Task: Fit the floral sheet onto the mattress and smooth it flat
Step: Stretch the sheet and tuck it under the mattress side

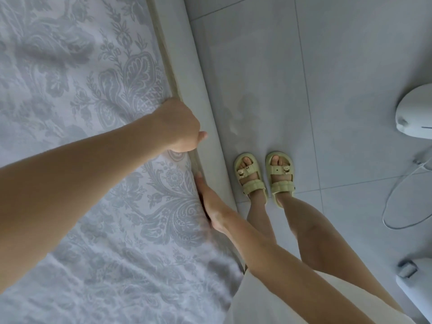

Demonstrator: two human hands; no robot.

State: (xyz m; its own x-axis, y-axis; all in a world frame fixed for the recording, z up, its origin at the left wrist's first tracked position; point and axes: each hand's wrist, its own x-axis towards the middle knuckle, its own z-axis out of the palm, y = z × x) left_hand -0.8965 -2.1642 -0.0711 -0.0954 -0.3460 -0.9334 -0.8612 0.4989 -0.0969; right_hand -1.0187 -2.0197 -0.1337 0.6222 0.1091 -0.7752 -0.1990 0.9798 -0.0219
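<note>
Across the left half of the view the grey-on-white floral sheet [81, 101], thin patterned cloth, lies spread over the mattress, which it hides. It looks mostly flat, with soft creases toward the bottom. Its right edge runs along a pale smooth band [187, 66]; mattress side or bed frame, cannot tell. The left hand [180, 127] sits on that edge, knuckles up and fingers curled down over the hem, with the thumb tip [203, 135] poking out to the right. It is likely gripping the hem to pull it taut or tuck it, but what the fingers enclose is hidden. Just below it, the right hand [212, 206] lies edge-on along the same seam, fingers straight and pressed together. It seems to be sliding into the gap to push cloth down, and its fingertips are partly out of sight. Both hands work the one edge, so the step looks like tucking the side, with smoothing not yet finished. Right of the band is a grey tiled floor [327, 90], where two feet stand in pale yellow-green strapped sandals [249, 176], close to the bed. At the far right sits a white rounded appliance [416, 113], with a thin white cable [392, 202] looping below it.
</note>
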